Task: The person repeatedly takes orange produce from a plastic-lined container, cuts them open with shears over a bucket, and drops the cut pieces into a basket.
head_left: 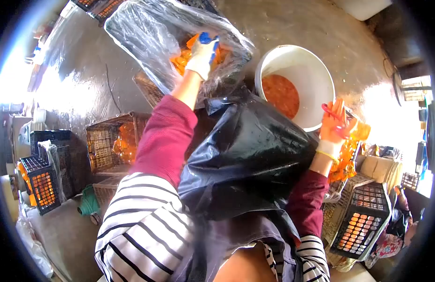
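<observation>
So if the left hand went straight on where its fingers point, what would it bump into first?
The left hand would likely meet the far side of the clear plastic, though depth is unclear.

Noted a grey-brown floor (342, 35), smooth, with glossy reflections to left and right. Observed a thin, dark, branching line (108, 82) on the left part of the floor; cannot classify as crack or twig. Found strong white light (11, 70) at the left edge, washing out detail, with further glare (374, 101) at right. Recorded a dark recess (396, 35) at upper right, near a pale surface (367, 7).
</observation>
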### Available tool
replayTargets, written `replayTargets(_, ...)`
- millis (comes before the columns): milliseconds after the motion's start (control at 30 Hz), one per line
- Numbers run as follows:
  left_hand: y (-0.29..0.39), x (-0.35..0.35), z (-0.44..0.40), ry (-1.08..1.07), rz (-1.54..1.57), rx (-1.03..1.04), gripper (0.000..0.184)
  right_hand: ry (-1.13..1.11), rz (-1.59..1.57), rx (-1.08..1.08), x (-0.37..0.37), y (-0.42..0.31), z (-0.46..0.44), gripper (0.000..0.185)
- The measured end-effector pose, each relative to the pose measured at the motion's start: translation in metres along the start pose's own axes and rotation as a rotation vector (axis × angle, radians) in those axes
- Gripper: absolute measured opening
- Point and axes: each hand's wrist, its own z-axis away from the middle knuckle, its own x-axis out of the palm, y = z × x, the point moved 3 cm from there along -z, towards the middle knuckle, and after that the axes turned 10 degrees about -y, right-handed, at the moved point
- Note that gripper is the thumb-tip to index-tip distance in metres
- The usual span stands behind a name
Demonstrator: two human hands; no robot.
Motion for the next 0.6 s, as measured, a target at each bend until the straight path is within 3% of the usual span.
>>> replayTargets(67, -0.039, -0.037, -0.026, 0.061, -0.227, -0.104, 0.046, 0.041, -0.003, -0.008, -0.007, -0.001, 0.000, 0.065)
replayTargets(167, -0.093, -0.061, -0.065, 0.115, -0.429, -0.180, 0.073, 0.104, 0.095, 0.068, 0.044, 0.016, -0.001, 0.041)
replayTargets(267, -0.105, -0.053, -0.085, 0.088, -0.734, -0.216, 0.093, -0.197, 0.377, 0.091, 0.066, 0.027, -0.015, 0.038)
replayTargets(400, -0.116, -0.038, -0.122, 0.008, -0.997, -0.281, 0.089, -0.147, 0.465, 0.060, 0.064, 0.033, -0.023, 0.041)
replayTargets(500, -0.121, -0.045, -0.134, -0.063, -1.045, -0.425, 0.066, -0.017, 0.389, 0.083, 0.051, 0.034, -0.027, 0.039)
replayTargets(533, -0.101, -0.038, -0.116, -0.081, -0.936, -0.336, 0.054, 0.014, 0.352, 0.090, 0.048, 0.033, -0.029, 0.038)
replayTargets(600, -0.132, -0.049, -0.107, -0.136, -0.722, -0.285, 0.052, -0.033, 0.258, 0.147, 0.048, 0.032, -0.029, 0.037)
